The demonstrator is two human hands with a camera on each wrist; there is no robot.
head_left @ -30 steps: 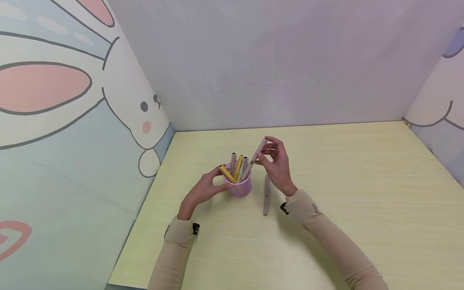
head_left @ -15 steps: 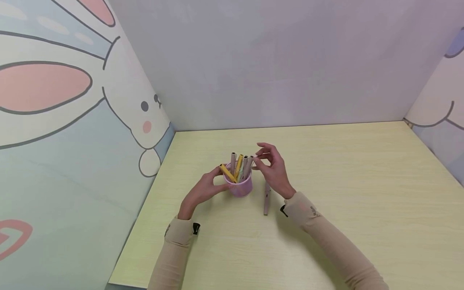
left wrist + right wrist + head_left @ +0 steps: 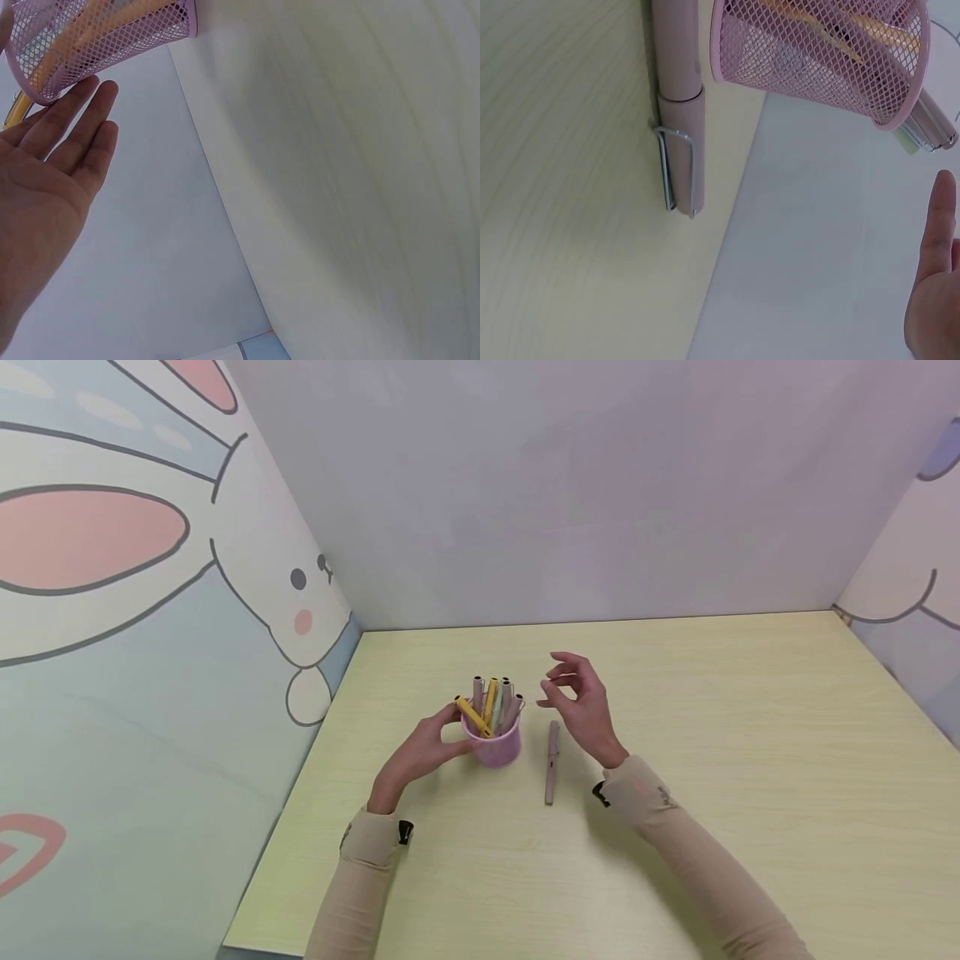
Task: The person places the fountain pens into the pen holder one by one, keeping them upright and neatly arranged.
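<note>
A pink mesh pen holder [image 3: 501, 753] stands on the table in the head view, with several capped pens leaning in it: yellow pens [image 3: 472, 717], a pale green pen [image 3: 498, 708] and mauve pens [image 3: 513, 713]. My left hand [image 3: 423, 750] holds the holder from the left, thumb in front and fingers behind its rim. Right of the holder, my right hand [image 3: 587, 714] hovers with loosely bent fingers and nothing in them. Below that hand a mauve pen [image 3: 551, 768] lies on the tabletop. The right wrist view shows its wire clip [image 3: 679, 169] up close.
A pale wood-grain table [image 3: 712, 735] spreads under both hands. Behind it rises a plain grey-lilac wall [image 3: 570, 510]. Panels with cartoon rabbits close off the left [image 3: 150, 710] and right sides.
The mauve pen in my right hand has gone down into the holder and been let go. That hand then drew away to the right; my left hand stayed on the holder.
</note>
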